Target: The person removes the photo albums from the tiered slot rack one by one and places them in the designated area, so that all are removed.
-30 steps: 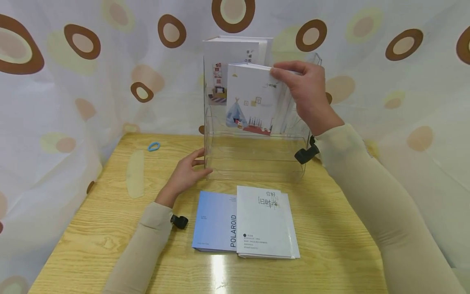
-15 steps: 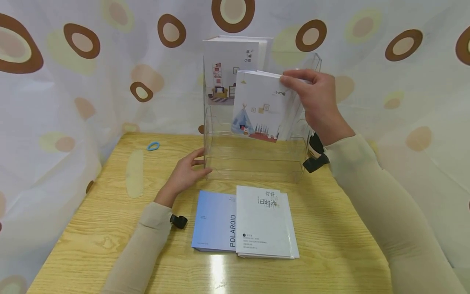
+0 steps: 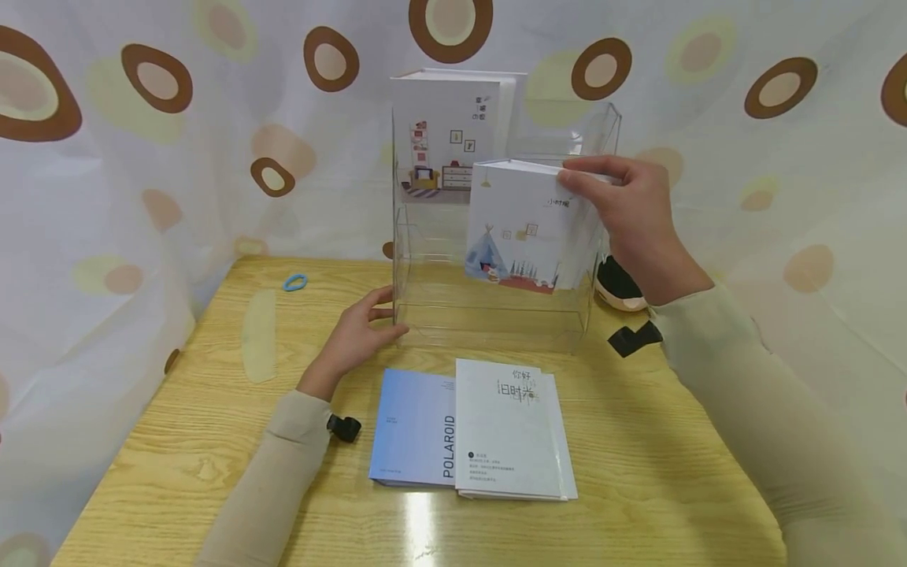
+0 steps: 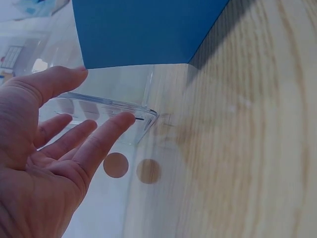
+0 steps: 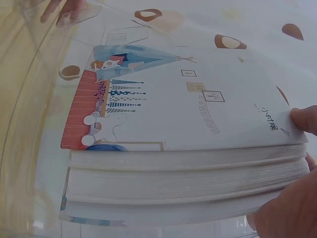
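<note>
My right hand (image 3: 638, 209) pinches the top right corner of a thick white book (image 3: 520, 228) with a blue tent drawn on its cover. The book hangs upright in front of a clear acrylic rack (image 3: 489, 307). In the right wrist view, its page edges (image 5: 188, 181) face the camera. My left hand (image 3: 354, 335) rests at the rack's lower left side, fingers extended; in the left wrist view, the fingertips (image 4: 124, 119) lie along the clear side panel. Another white book (image 3: 442, 134), with furniture drawn on it, stands on the rack's upper left tier.
In front of the rack lie a blue POLAROID book (image 3: 414, 425) and a white book (image 3: 506, 433) overlapping it. A pale flat curved piece (image 3: 260, 335) and a blue ring (image 3: 294, 282) are at left. A dark rounded object (image 3: 620, 285) stands right of the rack.
My right hand has moved right and down with the tent book, uncovering more of the furniture book behind it. My left hand has stayed at the rack's side.
</note>
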### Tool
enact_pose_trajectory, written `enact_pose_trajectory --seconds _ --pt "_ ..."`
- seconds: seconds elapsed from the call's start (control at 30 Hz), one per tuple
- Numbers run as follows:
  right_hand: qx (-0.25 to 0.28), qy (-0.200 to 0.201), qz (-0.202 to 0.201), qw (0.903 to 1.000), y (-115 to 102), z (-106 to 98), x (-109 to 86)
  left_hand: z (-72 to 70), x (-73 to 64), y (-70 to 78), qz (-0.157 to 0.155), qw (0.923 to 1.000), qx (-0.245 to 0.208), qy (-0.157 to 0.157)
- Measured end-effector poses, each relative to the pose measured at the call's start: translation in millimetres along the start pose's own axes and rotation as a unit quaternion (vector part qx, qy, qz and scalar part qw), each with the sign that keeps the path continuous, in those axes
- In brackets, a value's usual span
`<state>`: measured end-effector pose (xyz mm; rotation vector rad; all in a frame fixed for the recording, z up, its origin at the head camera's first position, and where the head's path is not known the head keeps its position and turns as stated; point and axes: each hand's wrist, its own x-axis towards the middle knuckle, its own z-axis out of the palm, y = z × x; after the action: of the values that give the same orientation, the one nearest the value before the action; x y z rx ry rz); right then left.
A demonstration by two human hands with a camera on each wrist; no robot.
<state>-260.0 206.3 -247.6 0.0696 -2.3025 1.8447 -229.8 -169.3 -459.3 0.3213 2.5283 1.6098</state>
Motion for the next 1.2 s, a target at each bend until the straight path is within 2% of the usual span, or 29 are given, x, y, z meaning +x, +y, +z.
enact_pose_trajectory --seconds 0.33,0.6,1.07,1.2 --pt "-0.057 -0.013 0.001 0.9983 11 -15 -22.6 0.0 -0.1 -1.9 -0.003 1.0 -0.007 -0.001" --pt "-0.094 -0.017 0.024 0.9951 26 -30 -34.5 1.1 -2.9 0.8 -0.003 0.9999 -0.014 -0.001" --pt "-0.072 -0.008 0.028 0.997 45 -50 -52.8 1.5 -3.5 -1.9 0.003 0.9998 -0.02 0.001" --pt "-0.086 -0.007 0.045 0.9952 47 -56 -59.3 1.6 -2.2 -1.8 0.005 0.9998 -0.02 0.002"
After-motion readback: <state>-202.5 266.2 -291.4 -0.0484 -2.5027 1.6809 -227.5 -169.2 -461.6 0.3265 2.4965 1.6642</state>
